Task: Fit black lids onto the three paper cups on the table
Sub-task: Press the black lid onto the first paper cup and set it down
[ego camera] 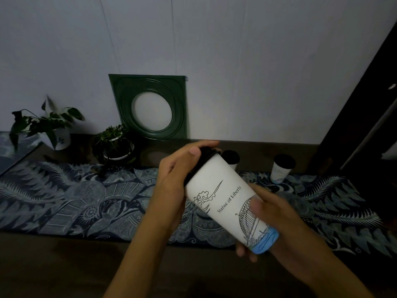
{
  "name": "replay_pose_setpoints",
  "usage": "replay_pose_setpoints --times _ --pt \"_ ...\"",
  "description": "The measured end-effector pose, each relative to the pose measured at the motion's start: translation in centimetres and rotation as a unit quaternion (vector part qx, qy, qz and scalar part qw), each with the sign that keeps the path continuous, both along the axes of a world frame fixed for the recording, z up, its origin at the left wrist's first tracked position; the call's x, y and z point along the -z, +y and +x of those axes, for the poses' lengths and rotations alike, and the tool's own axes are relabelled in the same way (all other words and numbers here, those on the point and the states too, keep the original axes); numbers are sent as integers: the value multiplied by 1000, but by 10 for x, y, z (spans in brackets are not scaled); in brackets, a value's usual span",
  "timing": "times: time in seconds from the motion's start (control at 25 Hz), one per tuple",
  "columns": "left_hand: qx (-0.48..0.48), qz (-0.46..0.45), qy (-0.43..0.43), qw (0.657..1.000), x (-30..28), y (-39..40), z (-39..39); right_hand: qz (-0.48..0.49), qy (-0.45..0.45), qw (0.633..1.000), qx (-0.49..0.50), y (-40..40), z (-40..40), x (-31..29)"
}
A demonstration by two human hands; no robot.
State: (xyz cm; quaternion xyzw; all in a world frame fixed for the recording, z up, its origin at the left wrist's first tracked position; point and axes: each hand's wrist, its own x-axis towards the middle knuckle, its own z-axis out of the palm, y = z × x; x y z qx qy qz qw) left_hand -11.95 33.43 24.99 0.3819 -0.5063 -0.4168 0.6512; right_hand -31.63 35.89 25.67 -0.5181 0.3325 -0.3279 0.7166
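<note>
White paper cup with a black lid tilts in both hands' grip: left hand on top, right hand low. Two more lidded cups stand behind; three altogether.

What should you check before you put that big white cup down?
1. Black plastic lid on the tilted white paper cup: ok.
2. Lid snapped all round: cannot tell, left hand covers it.
3. Right hand grip on the cup's blue base: ok.
4. Cup upright: not ok, tilted.
5. Two other white paper cups, the nearer and the farther, dark on top at the back of the table: lids cannot tell.
</note>
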Motion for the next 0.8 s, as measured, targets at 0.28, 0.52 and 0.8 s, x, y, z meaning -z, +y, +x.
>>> replay_pose_setpoints --times 0.28,0.52,0.8 --pt "-39 44 -12 998 3 -6 -5 -538 393 739 100 -10 1 16" --pt "16 -22 11 1000 2 -2 1 80 -84 993 -3 -11 -3 9" --pt "-40 33 0 999 2 -8 -1 -328 255 906 84 -10 1 4"
